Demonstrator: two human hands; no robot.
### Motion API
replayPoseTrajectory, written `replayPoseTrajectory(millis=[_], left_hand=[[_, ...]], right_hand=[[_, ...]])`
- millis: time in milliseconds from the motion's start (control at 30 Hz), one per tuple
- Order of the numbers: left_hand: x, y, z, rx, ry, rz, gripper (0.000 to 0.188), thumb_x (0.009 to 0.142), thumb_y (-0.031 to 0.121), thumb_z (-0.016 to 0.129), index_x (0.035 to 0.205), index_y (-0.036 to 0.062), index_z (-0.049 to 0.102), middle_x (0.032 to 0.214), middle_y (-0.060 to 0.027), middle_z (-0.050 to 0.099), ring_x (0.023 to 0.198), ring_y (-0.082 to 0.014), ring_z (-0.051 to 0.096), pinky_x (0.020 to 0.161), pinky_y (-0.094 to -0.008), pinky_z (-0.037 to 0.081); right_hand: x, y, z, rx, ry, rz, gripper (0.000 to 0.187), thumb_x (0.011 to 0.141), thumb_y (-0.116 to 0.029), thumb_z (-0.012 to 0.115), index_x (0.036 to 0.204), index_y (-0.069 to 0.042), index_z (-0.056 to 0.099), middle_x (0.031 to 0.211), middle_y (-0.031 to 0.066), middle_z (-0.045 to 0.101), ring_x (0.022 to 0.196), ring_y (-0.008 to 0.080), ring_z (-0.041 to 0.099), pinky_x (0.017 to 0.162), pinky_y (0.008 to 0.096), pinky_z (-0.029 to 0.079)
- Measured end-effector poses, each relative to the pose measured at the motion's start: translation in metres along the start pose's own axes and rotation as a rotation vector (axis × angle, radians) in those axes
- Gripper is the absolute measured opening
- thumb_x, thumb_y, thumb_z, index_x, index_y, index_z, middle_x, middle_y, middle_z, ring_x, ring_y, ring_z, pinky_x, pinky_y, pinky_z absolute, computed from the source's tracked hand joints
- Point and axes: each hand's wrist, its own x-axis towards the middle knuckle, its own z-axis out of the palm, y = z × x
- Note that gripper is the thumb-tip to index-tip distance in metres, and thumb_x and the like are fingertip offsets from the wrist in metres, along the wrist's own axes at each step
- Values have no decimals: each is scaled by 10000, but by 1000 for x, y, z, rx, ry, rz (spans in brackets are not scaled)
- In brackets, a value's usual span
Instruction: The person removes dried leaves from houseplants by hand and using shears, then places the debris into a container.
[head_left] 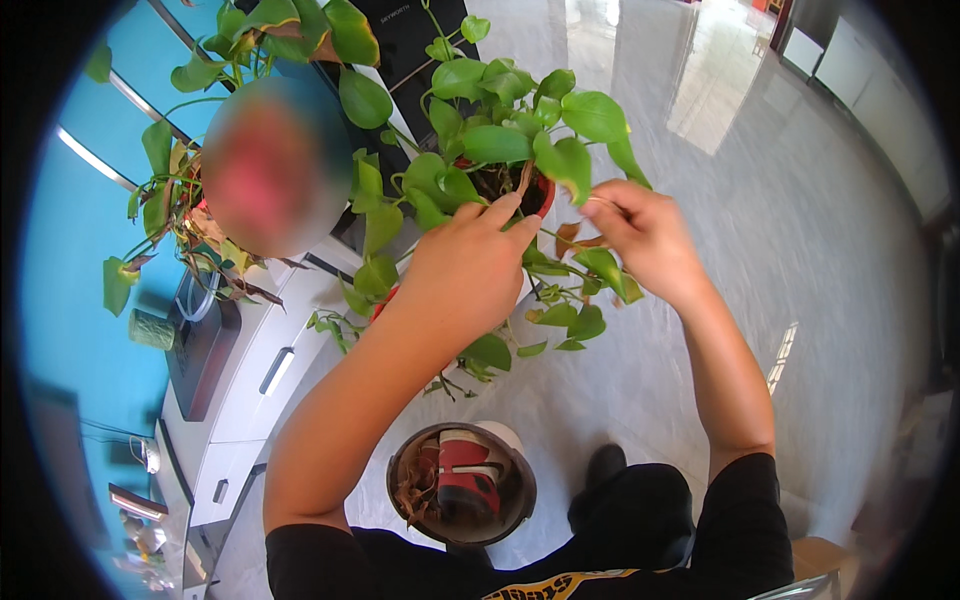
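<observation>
A leafy green potted plant (495, 144) stands in front of me in a red pot (546, 196), with dark soil showing. My left hand (468, 262) reaches over the pot's near rim, fingers stretched out beside a pale brown stem (525, 178). To the right of the pot, my right hand (640, 235) has thumb and forefinger pinched together close to a yellow-tipped green leaf (565, 165). What lies in that pinch is too small to tell. Below it hangs a dry brown leaf (567, 240) among trailing green leaves.
A round bin (394, 480) near my legs holds dry leaves and a red and white package (468, 470). Another plant (150, 205) with withered leaves is at the left, partly behind a blurred patch. White drawers (265, 385) carry a dark box (205, 350) and green cup (150, 329).
</observation>
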Motion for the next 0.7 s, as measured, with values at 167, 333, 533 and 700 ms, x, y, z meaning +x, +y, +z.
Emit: replayPoseTrajectory(millis=[167,333,533,700], left_hand=[[-60,-1,-33,-200,189,185,413,871,49,667,1280,100,700,1384,-126,634,1270,-367,592,1086,-469,470],[-142,-20,-43,-380,193,64,377,884,5,671,1251,76,715,1269,-141,696,1178,-341,651,1033,-423,501],[-236,-31,-25,-572,81,-88,350,907,24,675,1251,76,714,1236,-133,704,1130,-323,668,979,-389,520],[-293,-36,-19,-707,62,-145,336,921,26,659,1251,67,706,1245,-135,692,1128,-323,667,978,-383,522]], right_hand=[[-89,-37,-21,-194,406,-313,105,1008,-55,645,1057,11,710,920,79,745,762,141,706,593,265,550],[-159,-83,34,-123,-508,-196,119,852,-61,736,964,-55,695,864,90,710,752,326,680,662,402,550],[-248,-67,164,-128,-840,-199,126,909,-156,674,971,-48,657,905,93,663,842,302,667,753,409,546],[-292,-57,215,-393,-997,-427,199,874,-104,665,1060,-33,647,1051,86,663,961,271,652,808,380,557]])
